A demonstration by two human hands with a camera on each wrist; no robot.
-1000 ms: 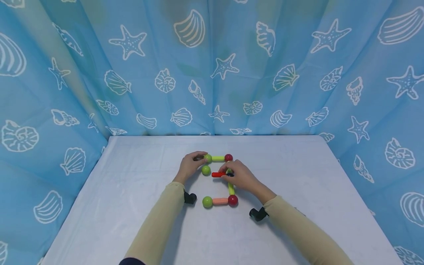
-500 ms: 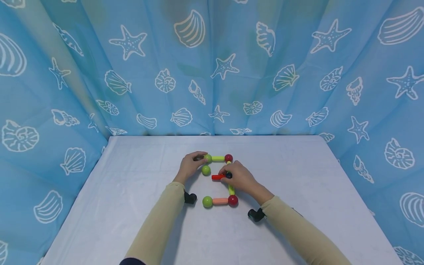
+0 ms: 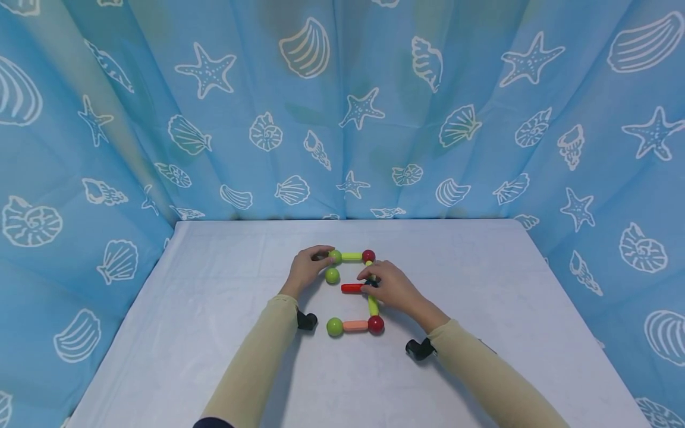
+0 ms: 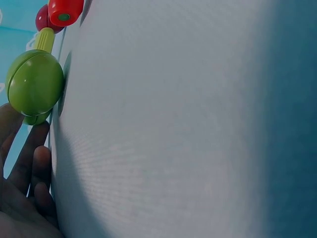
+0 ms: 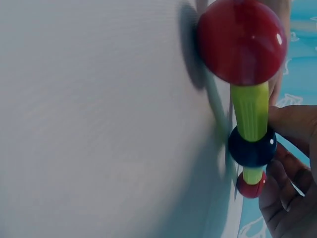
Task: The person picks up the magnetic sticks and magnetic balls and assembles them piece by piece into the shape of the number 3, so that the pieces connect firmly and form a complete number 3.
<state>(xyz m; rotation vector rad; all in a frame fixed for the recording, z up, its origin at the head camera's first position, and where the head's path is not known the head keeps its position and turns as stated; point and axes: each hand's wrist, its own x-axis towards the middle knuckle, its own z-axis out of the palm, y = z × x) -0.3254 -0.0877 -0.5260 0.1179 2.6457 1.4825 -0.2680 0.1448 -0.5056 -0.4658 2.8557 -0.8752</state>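
My left hand (image 3: 309, 268) pinches a green ball (image 3: 335, 256) at the far left corner of a toy of balls and rods. A yellow-green rod (image 3: 351, 257) joins that ball to a red ball (image 3: 368, 255). A second green ball (image 3: 332, 276) lies just nearer; in the left wrist view this green ball (image 4: 35, 82) partly hides the pinched one. My right hand (image 3: 393, 286) holds a dark blue ball (image 5: 252, 147) midway along the right side, between yellow-green rods (image 5: 250, 111). A red rod (image 3: 351, 288) points left from there; the fingers hide its right end.
Nearest my body, a salmon rod (image 3: 355, 326) links a green ball (image 3: 335, 327) and a red ball (image 3: 376, 324). All of it stands on a white-covered table (image 3: 235, 261). A blue shell-patterned curtain (image 3: 342, 71) surrounds the back and sides.
The red rod has shifted slightly toward my body. The right hand's fingers have moved a little around the dark blue ball. My left hand has stayed in place.
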